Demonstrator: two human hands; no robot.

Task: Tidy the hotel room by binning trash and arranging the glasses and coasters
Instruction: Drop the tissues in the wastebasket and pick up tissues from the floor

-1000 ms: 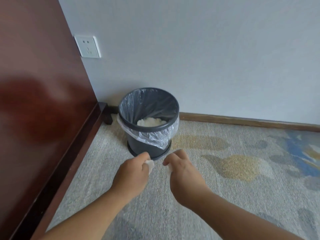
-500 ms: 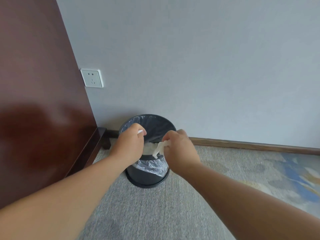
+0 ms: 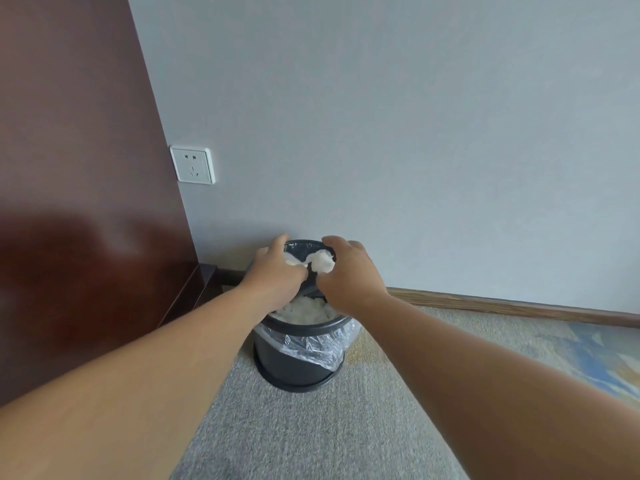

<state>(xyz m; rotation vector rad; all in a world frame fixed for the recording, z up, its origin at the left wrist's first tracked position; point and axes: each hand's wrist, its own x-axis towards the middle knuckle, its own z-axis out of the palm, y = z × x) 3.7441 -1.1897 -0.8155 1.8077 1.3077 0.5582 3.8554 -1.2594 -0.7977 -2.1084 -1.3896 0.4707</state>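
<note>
A dark grey bin with a clear plastic liner stands on the carpet against the wall, with white crumpled tissue inside it. Both my hands reach over its mouth. My left hand holds a white tissue scrap under its fingers. My right hand holds a crumpled white tissue ball at its fingertips, above the bin's opening. The far rim of the bin is partly hidden by my hands.
A dark red wooden panel with a low ledge fills the left. A white wall socket sits on the grey wall. A wooden skirting board runs along the wall. Patterned carpet spreads to the right.
Both hands have moved forward from in front of the bin to over its mouth, carrying the tissue pieces. The view has drawn closer to the bin.
</note>
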